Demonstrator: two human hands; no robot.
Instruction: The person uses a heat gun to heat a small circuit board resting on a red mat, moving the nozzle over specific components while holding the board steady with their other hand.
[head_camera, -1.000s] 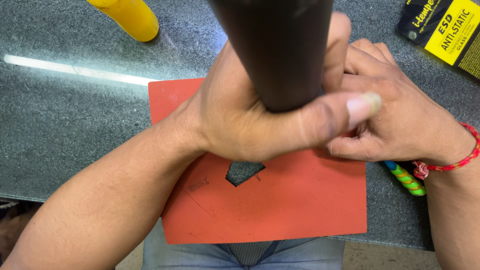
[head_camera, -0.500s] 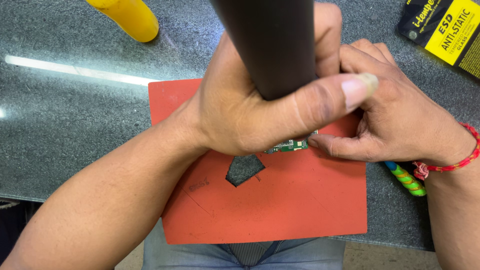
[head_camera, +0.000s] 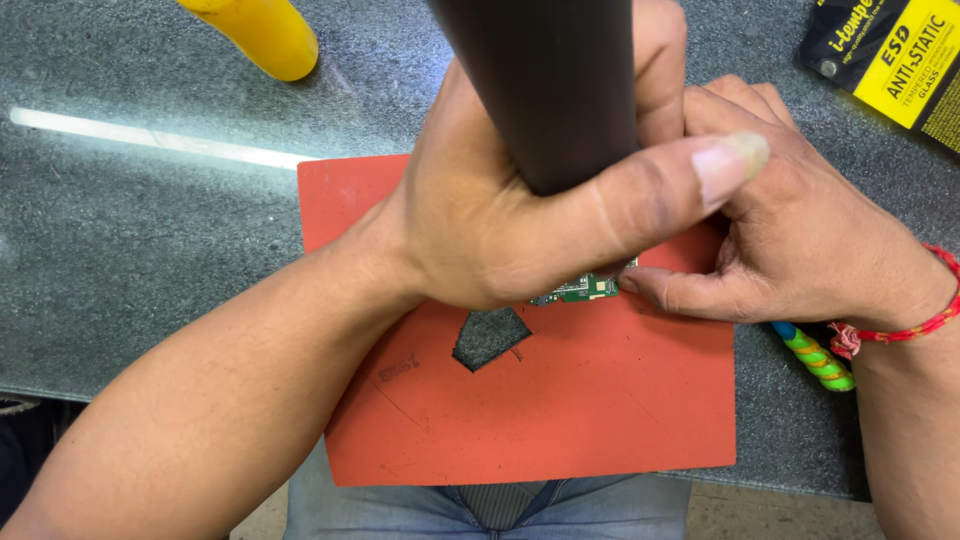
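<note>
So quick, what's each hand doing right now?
Left hand: closed around a dark cylinder.
Right hand: curled, fingertips on a small green circuit board on the red mat.

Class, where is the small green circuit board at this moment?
In the head view, the green circuit board lies mid-frame on the red mat, tucked under the left hand, beside the right hand.

A dark brown cylinder (head_camera: 545, 90) is seen above an orange-red mat (head_camera: 600, 410). The small circuit board (head_camera: 580, 290) appears green, though mostly hidden. The counter (head_camera: 130, 230) is speckled grey. A yellow bottle (head_camera: 262, 35), a green-and-orange striped tool (head_camera: 815, 355) and a red wrist thread (head_camera: 915, 325) are shown.
</note>
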